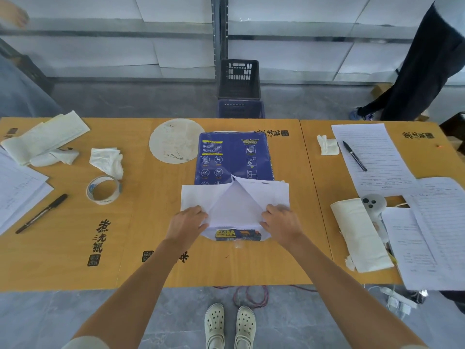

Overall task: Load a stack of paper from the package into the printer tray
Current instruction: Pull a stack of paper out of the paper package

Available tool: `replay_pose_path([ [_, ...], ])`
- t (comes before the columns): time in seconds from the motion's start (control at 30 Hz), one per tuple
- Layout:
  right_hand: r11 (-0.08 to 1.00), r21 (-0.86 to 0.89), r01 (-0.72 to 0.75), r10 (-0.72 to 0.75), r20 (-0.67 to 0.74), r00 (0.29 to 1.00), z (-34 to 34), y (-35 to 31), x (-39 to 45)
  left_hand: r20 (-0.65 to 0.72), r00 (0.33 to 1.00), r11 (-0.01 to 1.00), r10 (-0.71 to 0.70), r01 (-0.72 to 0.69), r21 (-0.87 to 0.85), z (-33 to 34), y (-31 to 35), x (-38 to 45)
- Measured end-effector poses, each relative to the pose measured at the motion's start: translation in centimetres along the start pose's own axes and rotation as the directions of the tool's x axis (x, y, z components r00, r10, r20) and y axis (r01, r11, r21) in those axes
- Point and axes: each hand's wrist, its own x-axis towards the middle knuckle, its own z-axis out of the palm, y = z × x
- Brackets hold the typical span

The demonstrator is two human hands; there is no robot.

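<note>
A blue paper package (232, 157) lay flat on the wooden worktop (141, 217), its long side running away from the person, in the middle of the view. Its near end was unwrapped: white wrapper flaps (193, 197) were folded out to left and right, and between them the white top sheet of the paper stack (234, 210) showed as a triangle. A strip of blue and yellow printed wrapper (237, 235) lay at the near edge, under the opened end.

The left hand (187, 222) rested on the left flap with its fingers curled and pinching the flap's near inner edge. The right hand (281, 224) did the same on the right flap, fingers bent around the paper edge. Both hands lay just beside the exposed stack, one on each side.

Left of the package stood a roll of clear tape (102, 190), with crumpled tissue (107, 161) behind it and a black marker (41, 213) nearer the left edge. A round pale disc (173, 141) touched the package's far left corner. To the right lay a lined sheet (370, 157) with a pen (354, 156) on it, and more printed sheets (432, 230) near the worktop's right edge
</note>
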Motion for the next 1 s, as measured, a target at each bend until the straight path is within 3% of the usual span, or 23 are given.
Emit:
replay_pose_path([
  [0.13, 0.973, -0.171, 0.158, -0.135, 0.139, 0.981, 0.4, 0.5, -0.1, 0.043, 0.992, 0.971, 0.119, -0.126, 0.204, 0.9, -0.8, -0.2],
  [0.27, 0.913, -0.271, 0.304, -0.259, 0.192, 0.947, -0.4, 0.3, -0.2, 0.035, 0.977, 0.950, 0.211, -0.213, 0.229, 1.1, -1.1, -0.2],
  [0.6, 0.895, -0.293, 0.335, -0.315, 0.117, 0.942, -0.3, 0.4, -0.3, -0.105, 0.955, 0.937, 0.277, -0.245, 0.248, 0.9, -0.4, -0.7],
  [0.9, 0.902, -0.278, 0.330, -0.353, -0.039, 0.935, 1.7, -0.3, -4.2, -0.251, 0.959, 0.986, 0.131, -0.151, -0.065, 2.0, 0.1, -5.0],
  [1.0, 0.919, -0.263, 0.294, -0.324, -0.078, 0.943, 2.8, -0.6, -5.3, -0.182, 0.980, 0.952, -0.076, 0.017, -0.306, 2.5, 0.7, -6.9],
])
